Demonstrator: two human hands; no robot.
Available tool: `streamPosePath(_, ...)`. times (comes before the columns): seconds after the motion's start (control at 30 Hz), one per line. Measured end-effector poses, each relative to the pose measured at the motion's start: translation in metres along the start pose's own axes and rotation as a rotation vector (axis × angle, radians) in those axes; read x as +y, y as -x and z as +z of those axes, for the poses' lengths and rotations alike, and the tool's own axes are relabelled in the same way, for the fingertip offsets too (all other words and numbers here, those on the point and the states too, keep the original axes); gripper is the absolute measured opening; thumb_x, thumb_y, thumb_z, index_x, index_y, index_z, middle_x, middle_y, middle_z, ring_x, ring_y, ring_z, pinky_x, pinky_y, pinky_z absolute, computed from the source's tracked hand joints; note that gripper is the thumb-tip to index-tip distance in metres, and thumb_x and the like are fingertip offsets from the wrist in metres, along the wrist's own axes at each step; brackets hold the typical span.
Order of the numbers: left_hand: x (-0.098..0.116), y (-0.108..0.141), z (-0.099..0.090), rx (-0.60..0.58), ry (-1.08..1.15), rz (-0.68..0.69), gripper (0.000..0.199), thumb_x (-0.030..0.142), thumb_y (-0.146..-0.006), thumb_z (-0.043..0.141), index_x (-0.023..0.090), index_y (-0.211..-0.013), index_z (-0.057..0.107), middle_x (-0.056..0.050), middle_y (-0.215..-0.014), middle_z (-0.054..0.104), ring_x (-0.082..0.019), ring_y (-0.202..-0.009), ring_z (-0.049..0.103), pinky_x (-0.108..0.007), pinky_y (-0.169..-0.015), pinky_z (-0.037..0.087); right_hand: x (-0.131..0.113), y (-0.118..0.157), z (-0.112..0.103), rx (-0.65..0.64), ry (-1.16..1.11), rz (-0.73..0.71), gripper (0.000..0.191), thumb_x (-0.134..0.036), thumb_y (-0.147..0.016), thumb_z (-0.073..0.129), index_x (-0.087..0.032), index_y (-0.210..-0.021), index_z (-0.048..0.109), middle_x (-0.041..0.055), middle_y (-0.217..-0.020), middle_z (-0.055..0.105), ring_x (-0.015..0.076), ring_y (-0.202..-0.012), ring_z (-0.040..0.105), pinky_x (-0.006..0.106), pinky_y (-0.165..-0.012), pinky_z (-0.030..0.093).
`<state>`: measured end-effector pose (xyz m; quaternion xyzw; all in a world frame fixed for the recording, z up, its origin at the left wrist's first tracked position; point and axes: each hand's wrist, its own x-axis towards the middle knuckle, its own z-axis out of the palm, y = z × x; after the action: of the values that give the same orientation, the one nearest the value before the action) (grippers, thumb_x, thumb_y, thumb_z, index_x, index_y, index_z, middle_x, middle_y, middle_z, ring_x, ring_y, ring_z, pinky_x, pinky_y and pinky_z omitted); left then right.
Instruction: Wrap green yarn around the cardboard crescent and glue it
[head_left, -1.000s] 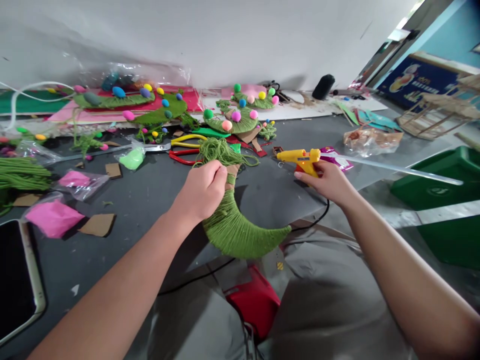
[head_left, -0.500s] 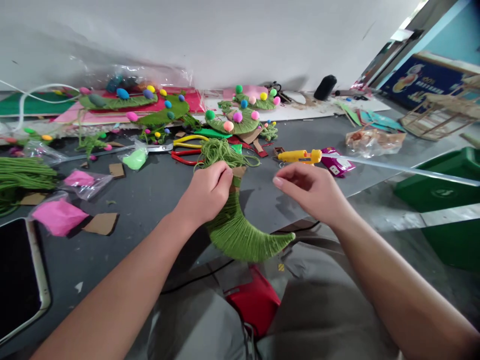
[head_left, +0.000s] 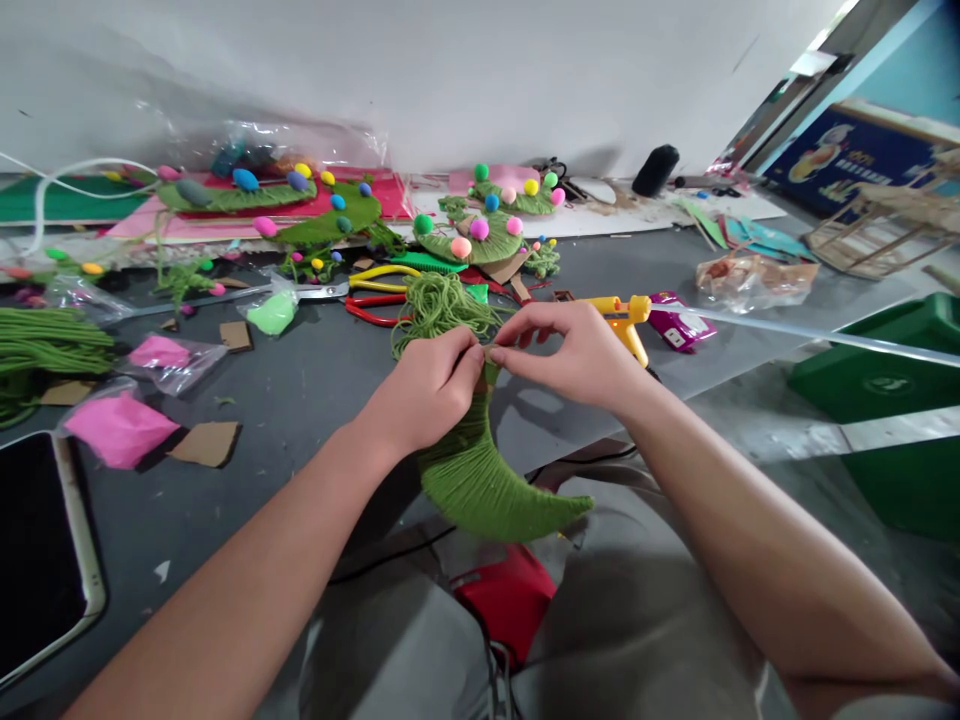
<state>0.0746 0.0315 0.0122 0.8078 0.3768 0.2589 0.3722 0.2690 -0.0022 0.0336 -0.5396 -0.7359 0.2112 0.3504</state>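
A crescent [head_left: 495,485] of brown cardboard wrapped in green yarn hangs over the table's front edge, its pointed end curving right. My left hand [head_left: 431,390] is closed around its upper part, hiding much of that side. At the crescent's top end, where a little bare cardboard shows, my right hand [head_left: 570,350] pinches with thumb and fingertips; whether a yarn strand is also in that pinch cannot be seen. A loose tangle of green yarn [head_left: 442,305] lies just beyond my left hand. Behind my right hand is a yellow glue gun [head_left: 637,335].
Scissors [head_left: 322,293] and red-handled pliers [head_left: 375,310] lie beyond the yarn. Green pieces with coloured pompoms [head_left: 480,240] line the wall. A phone [head_left: 45,550], pink clay [head_left: 120,430] and cardboard scraps [head_left: 206,445] are at left. A green bin [head_left: 885,370] stands at right.
My right hand has moved left from open space to the crescent's top end and now pinches there. The crescent and my left hand have shifted slightly right and down.
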Motion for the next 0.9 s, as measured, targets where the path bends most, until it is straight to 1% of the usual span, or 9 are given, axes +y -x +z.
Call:
streamPosePath(0.1,-0.0013,-0.0004,0.0008,-0.006,-0.024,0.014,0.027,0.033,-0.098,0.047,0.018,-0.076,0.053,0.001,-0.068,0.062,-0.013,-0.063,0.053,-0.028,-0.060,0.036,0.0012,0.0011,-0.0010,-0.011,0.014,0.009,0.014,-0.031,-0.082,0.072,-0.018,-0.085,0.075,0.0005,-0.080,0.073,0.0138,-0.074,0.063,0.028,-0.068,0.045)
streamPosePath(0.27,-0.0033,-0.0012,0.0018,-0.014,-0.049,0.024,0.028,0.033,-0.098,0.046,0.019,-0.075,0.051,0.002,-0.067,0.060,-0.013,-0.062,0.052,-0.028,-0.060,0.035,0.0024,0.0037,-0.0032,-0.019,0.044,0.011,0.015,-0.032,-0.081,0.072,-0.018,-0.087,0.076,0.0011,-0.085,0.074,0.0149,-0.078,0.064,0.028,-0.070,0.047)
streamPosePath(0.37,-0.0031,-0.0011,0.0018,-0.010,-0.062,0.025,0.028,0.033,-0.098,0.047,0.019,-0.075,0.050,0.002,-0.066,0.058,-0.013,-0.061,0.051,-0.028,-0.059,0.035,0.0020,0.0045,-0.0044,-0.033,0.046,0.010,0.015,-0.032,-0.083,0.071,-0.019,-0.087,0.076,0.0008,-0.084,0.074,0.0142,-0.077,0.064,0.028,-0.070,0.047)
streamPosePath(0.53,-0.0033,-0.0009,0.0025,-0.031,-0.065,0.018,0.027,0.034,-0.098,0.046,0.019,-0.077,0.053,0.001,-0.068,0.061,-0.013,-0.063,0.053,-0.029,-0.060,0.036,0.0015,0.0039,-0.0037,-0.041,0.043,0.014,0.017,-0.033,-0.082,0.071,-0.018,-0.087,0.075,0.0010,-0.083,0.074,0.0139,-0.075,0.064,0.028,-0.069,0.046)
streamPosePath(0.73,-0.0041,-0.0023,0.0035,-0.029,-0.095,0.032,0.028,0.034,-0.098,0.045,0.019,-0.075,0.052,0.001,-0.065,0.058,-0.014,-0.061,0.052,-0.030,-0.059,0.034,0.0031,0.0029,-0.0031,-0.057,0.045,0.020,0.018,-0.035,-0.082,0.072,-0.018,-0.086,0.074,0.0017,-0.084,0.074,0.0146,-0.076,0.064,0.028,-0.069,0.045)
streamPosePath(0.9,-0.0037,-0.0018,0.0028,-0.039,-0.098,0.034,0.029,0.035,-0.098,0.044,0.019,-0.075,0.052,0.000,-0.067,0.060,-0.014,-0.062,0.053,-0.030,-0.060,0.035,0.0035,0.0036,-0.0040,-0.063,0.062,0.022,0.018,-0.036,-0.082,0.071,-0.019,-0.086,0.074,0.0019,-0.085,0.074,0.0154,-0.077,0.064,0.030,-0.070,0.046)
